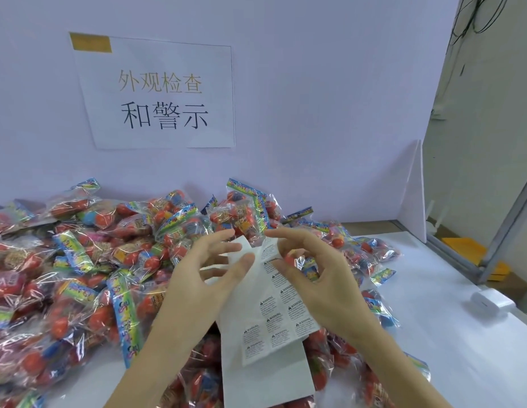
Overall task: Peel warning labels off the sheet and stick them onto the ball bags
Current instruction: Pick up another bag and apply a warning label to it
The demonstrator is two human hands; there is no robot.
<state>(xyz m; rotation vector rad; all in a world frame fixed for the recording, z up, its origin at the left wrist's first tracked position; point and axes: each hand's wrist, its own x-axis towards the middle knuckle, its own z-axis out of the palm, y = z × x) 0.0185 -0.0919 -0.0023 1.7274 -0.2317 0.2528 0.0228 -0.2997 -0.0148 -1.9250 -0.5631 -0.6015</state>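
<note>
- Label sheet (268, 313) hangs between our two hands above the heap of ball bags (88, 260); our left hand (209, 275) pinches its bare upper edge between thumb and fingers.
- Our right hand (312, 278) closes thumb and fingertip on the sheet's top right corner, seemingly starting a label; we cannot tell whether one has lifted yet.
- Risks, as we judge them: the label could tear or fold onto itself if pulled too fast, and the limp sheet, held only at its top, could twist away from the left-hand grip.
- A crinkled bag below our hands may let the label wrinkle or stick crooked.
- Each label reads "WARNING" beside a triangle; the small print is too fine to read.
- The paper sign (159, 95) on the wall beyond our hands reads "外观检查 和警示".
- A small white box (492, 304) sits on the bench (450, 348), well right of the right-hand grip.
</note>
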